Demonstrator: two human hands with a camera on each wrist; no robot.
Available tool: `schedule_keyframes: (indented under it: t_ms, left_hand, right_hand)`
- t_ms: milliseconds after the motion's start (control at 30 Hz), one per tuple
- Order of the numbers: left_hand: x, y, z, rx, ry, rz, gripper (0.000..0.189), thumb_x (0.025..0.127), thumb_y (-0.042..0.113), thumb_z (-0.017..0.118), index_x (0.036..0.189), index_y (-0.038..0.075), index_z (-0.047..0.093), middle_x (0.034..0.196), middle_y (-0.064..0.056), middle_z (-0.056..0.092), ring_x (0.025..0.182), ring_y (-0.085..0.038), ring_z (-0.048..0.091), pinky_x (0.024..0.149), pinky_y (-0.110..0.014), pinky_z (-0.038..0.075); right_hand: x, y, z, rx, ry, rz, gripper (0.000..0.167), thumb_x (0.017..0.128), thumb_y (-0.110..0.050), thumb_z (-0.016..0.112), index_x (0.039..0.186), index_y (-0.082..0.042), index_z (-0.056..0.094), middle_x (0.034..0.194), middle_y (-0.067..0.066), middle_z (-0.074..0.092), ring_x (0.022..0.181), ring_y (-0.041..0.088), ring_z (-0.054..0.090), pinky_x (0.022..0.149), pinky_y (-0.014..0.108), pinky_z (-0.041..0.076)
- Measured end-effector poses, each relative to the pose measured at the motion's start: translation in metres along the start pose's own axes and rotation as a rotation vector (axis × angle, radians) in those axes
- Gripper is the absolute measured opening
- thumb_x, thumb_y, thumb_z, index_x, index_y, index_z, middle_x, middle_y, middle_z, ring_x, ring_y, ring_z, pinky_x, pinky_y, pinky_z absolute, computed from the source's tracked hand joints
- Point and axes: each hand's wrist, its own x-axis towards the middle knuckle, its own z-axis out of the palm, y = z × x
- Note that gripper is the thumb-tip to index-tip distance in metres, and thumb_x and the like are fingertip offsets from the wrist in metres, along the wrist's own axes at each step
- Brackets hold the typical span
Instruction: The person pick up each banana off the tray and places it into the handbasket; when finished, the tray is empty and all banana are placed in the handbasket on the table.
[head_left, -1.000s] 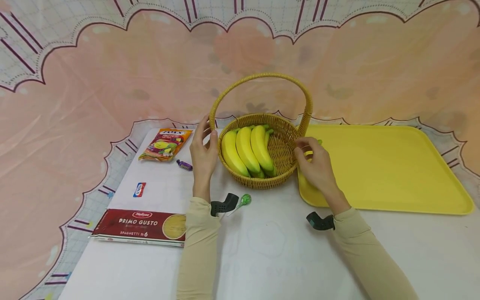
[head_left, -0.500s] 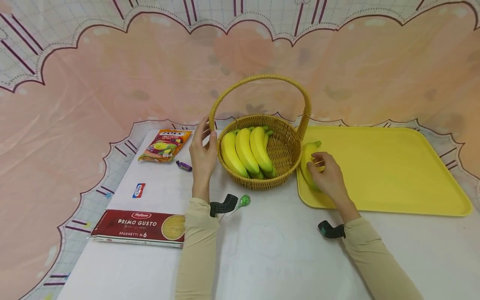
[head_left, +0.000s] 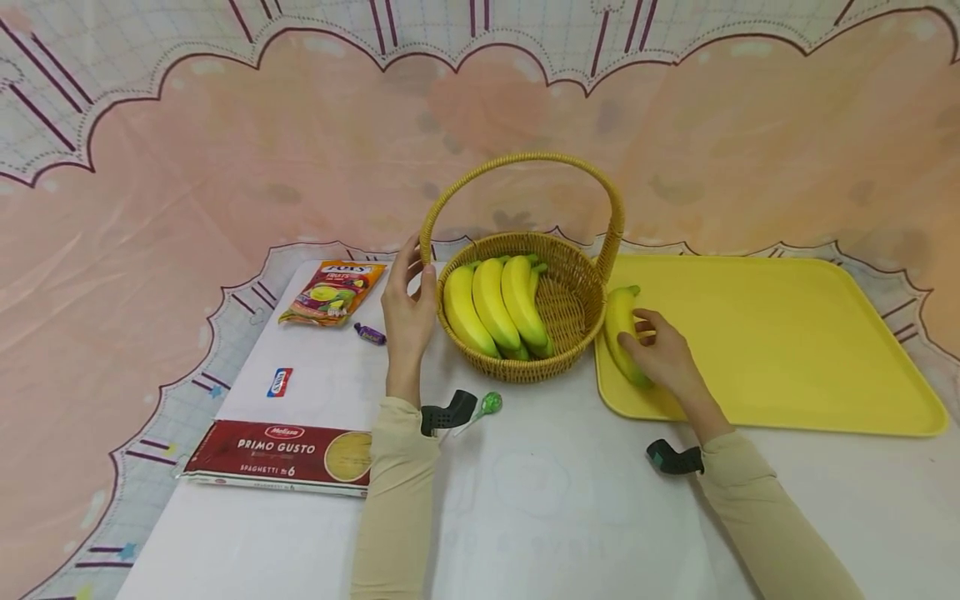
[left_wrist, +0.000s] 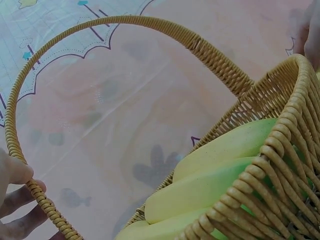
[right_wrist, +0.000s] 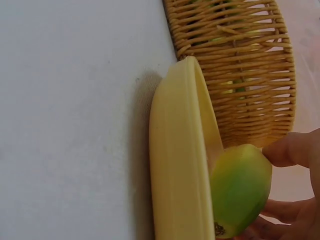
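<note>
A wicker basket (head_left: pixel 573 337) with a tall arched handle stands mid-table, several yellow bananas (head_left: pixel 495 304) with green ends lying in its left part. At its left side my left hand (head_left: pixel 408 308) holds the base of the handle (left_wrist: pixel 42 205), thumb on one side and fingers on the other. My right hand (head_left: pixel 663 354) is at the left end of the yellow tray (head_left: pixel 787 342), where it grips a single banana (head_left: pixel 621 321). In the right wrist view, the thumb presses one side of that banana (right_wrist: pixel 242 190) and the fingers reach its other side. The banana's far end is hidden there.
Left of the basket lie an orange candy bag (head_left: pixel 330 292), a purple wrapped candy (head_left: pixel 370 334), a small red-and-blue candy (head_left: pixel 279 382) and a red spaghetti pack (head_left: pixel 277 454). A green lollipop (head_left: pixel 491 403) lies in front of the basket. A printed cloth (head_left: pixel 375 150) hangs behind.
My right hand has left the basket's right rim, moved right and toward me, and taken hold of the banana on the tray. My left hand stays at the handle.
</note>
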Motion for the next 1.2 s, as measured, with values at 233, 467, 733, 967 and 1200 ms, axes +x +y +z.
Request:
schedule_keyframes:
  t_ms: [233, 467, 733, 967, 1200]
  left_hand:
    - [0.0, 0.0, 0.0, 0.011, -0.002, -0.001, 0.045, 0.097, 0.006, 0.047, 0.141, 0.013, 0.045, 0.133, -0.018, 0.052, 0.121, -0.032, 0.052, 0.099, -0.049, 0.048]
    - [-0.002, 0.0, 0.001, 0.027, -0.002, 0.002, 0.045, 0.097, 0.005, 0.046, 0.141, 0.011, 0.044, 0.133, -0.019, 0.052, 0.121, -0.033, 0.052, 0.099, -0.05, 0.048]
    - [0.009, -0.037, 0.004, 0.05, 0.02, 0.059, 0.044, 0.098, 0.016, 0.048, 0.14, 0.031, 0.045, 0.131, -0.008, 0.055, 0.119, -0.024, 0.055, 0.094, -0.046, 0.051]
    - [0.011, -0.036, 0.005, 0.051, 0.021, 0.042, 0.045, 0.098, 0.015, 0.049, 0.141, 0.028, 0.044, 0.132, -0.009, 0.054, 0.12, -0.025, 0.054, 0.096, -0.046, 0.051]
    - [0.005, -0.017, 0.003, 0.045, 0.019, 0.013, 0.046, 0.097, 0.007, 0.047, 0.142, 0.015, 0.043, 0.133, -0.017, 0.052, 0.121, -0.032, 0.053, 0.098, -0.048, 0.048]
  right_hand:
    - [-0.015, 0.001, -0.005, 0.046, 0.024, -0.007, 0.062, 0.096, -0.039, 0.047, 0.147, -0.008, 0.03, 0.137, 0.022, 0.046, 0.12, 0.038, 0.048, 0.093, 0.051, 0.046]
    - [-0.04, 0.003, -0.006, 0.045, 0.053, -0.112, 0.057, 0.097, -0.034, 0.047, 0.145, -0.008, 0.033, 0.131, 0.022, 0.049, 0.112, 0.039, 0.052, 0.088, 0.05, 0.047]
    - [-0.067, -0.01, -0.007, 0.066, 0.134, -0.25, 0.049, 0.095, -0.024, 0.052, 0.141, -0.01, 0.039, 0.125, 0.016, 0.054, 0.105, 0.027, 0.055, 0.074, 0.01, 0.044]
    - [-0.075, -0.03, -0.007, 0.076, 0.106, -0.333, 0.05, 0.094, -0.019, 0.056, 0.141, -0.012, 0.04, 0.126, 0.014, 0.055, 0.105, 0.026, 0.056, 0.075, 0.011, 0.046]
    - [-0.063, -0.051, -0.005, 0.11, 0.082, -0.361, 0.047, 0.095, -0.021, 0.054, 0.14, -0.012, 0.041, 0.124, 0.015, 0.056, 0.103, 0.027, 0.058, 0.08, 0.027, 0.052]
